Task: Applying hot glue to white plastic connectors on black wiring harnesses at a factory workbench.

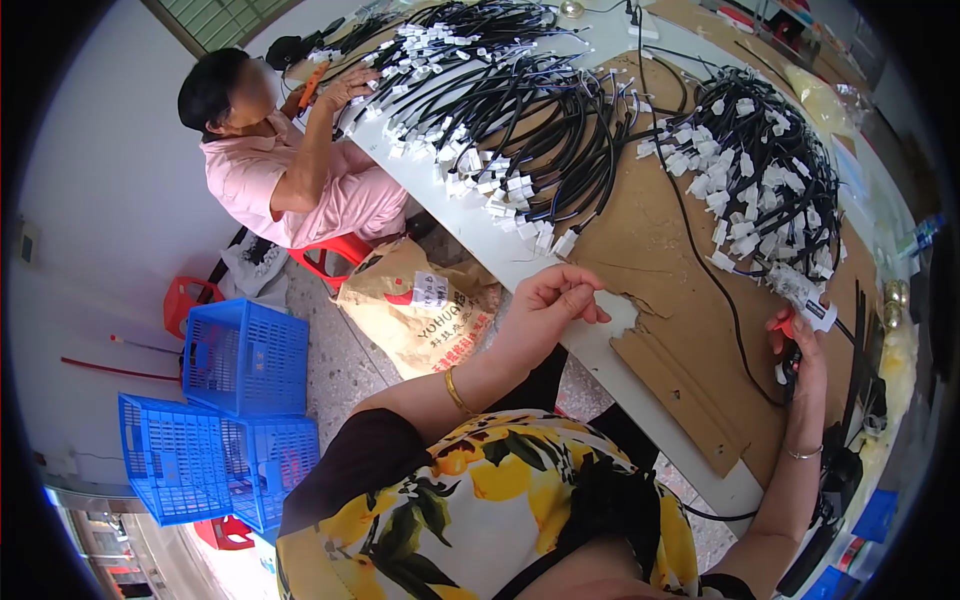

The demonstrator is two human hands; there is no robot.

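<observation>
Working on cables point(745, 200) heaped toward the far edge of the bench point(505, 250), I'd guess. Left hand point(555, 302) had fingers pinched over the near edge, couldn't tell if empty; right hand point(803, 350) gripped a red-and-black thing point(787, 325) near the right end. Next move probably needed picking out a cable.

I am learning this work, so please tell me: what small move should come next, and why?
Probably the left hand should reach for the nearest white connector: this hand appears empty and is close by, while the right hand holds a partly hidden dark object.
</observation>
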